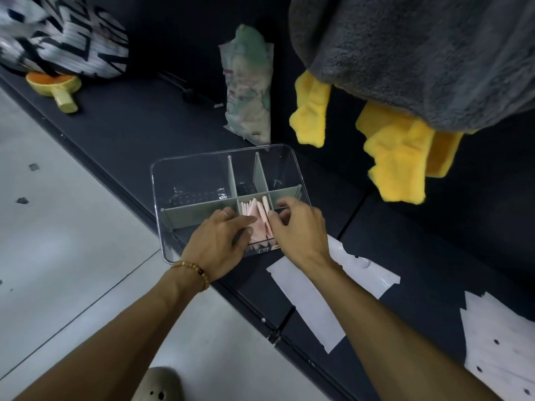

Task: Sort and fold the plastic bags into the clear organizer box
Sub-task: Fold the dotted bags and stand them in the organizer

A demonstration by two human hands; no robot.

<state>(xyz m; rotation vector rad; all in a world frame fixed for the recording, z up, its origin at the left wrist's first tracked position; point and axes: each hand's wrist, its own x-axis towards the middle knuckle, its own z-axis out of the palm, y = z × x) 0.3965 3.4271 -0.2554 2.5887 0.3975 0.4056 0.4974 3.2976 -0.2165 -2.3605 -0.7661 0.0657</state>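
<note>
A clear organizer box (pixel 188 169) with grey-green dividers sits at the edge of a dark surface. Several folded pink plastic bags (pixel 256 211) stand upright in its near middle compartment. My left hand (pixel 220 241) reaches into the box from the left, its fingertips against the pink bags. My right hand (pixel 298 227) comes in from the right, fingers curled onto the same stack. The other compartments look empty. Two flat white plastic bags lie on the dark surface, one (pixel 312 302) under my right forearm and another (pixel 500 342) at the right edge.
A green-and-white packet (pixel 249 91) stands behind the box. A grey plush with yellow feet (pixel 405 157) hangs over the right. A yellow-orange fan (pixel 55 85) and a striped bag (pixel 66 39) lie far left. Pale floor (pixel 58 256) runs along the left.
</note>
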